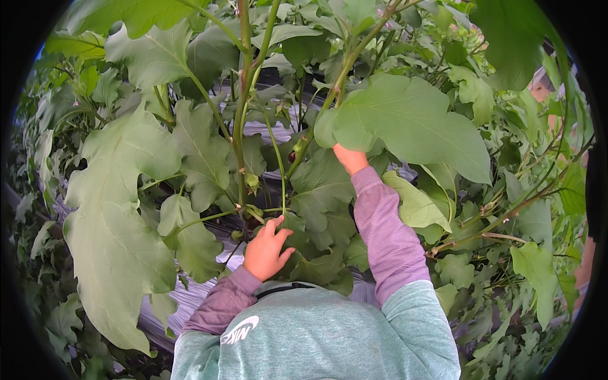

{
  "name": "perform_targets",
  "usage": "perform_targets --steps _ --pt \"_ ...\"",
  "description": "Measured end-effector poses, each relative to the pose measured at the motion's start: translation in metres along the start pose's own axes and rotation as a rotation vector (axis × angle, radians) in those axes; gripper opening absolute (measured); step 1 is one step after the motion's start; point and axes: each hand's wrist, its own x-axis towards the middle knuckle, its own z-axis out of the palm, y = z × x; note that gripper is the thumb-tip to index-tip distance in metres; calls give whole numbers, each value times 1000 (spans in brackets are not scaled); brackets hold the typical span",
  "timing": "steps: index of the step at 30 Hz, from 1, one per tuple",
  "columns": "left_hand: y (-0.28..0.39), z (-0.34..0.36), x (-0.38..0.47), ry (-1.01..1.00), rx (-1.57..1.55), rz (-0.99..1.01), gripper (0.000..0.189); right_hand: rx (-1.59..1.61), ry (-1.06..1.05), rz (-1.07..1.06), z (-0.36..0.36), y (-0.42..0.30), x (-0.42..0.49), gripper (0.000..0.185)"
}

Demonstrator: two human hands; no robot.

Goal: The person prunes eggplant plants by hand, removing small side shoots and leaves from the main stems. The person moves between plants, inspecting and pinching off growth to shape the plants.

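Note:
My left hand (269, 248) is low among the leaves of an eggplant plant, its fingers spread and nothing seen in its grasp. Its index fingertip reaches the lower end of a thin green leaf stalk (280, 164). Further up and to the right, my right hand (350, 159) reaches under a broad eggplant leaf (403, 114). That leaf hides the fingers, so what they touch cannot be seen. Between the hands, a slanting stem (304, 147) bears a small budding calyx (299, 144). Left of it rises the thick main stem (242, 123), with a green calyx (252, 182) beside it.
A large lobed leaf (118, 213) hangs at the left. Silvery plastic mulch film (178, 304) covers the ground below. Woody branches (503, 221) spread at the right, and a pale curled leaf (418, 202) lies close to my right sleeve (389, 228). Dense foliage surrounds everything.

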Motion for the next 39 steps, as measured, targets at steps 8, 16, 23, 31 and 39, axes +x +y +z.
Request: perform_targets --steps 8,16,23,31,39 --pt "-3 2 1 60 37 79 39 547 -664 687 -48 -45 -13 34" --pt "-1 -1 14 45 76 114 33 81 -4 -635 -108 -133 65 25" --pt "20 -44 98 192 -281 114 19 124 -91 208 -134 -67 132 28" --pt "41 -104 322 480 -930 23 32 765 -310 691 -135 -54 187 39" --pt "43 -80 328 288 -1093 48 25 542 -616 910 -140 -54 217 63"
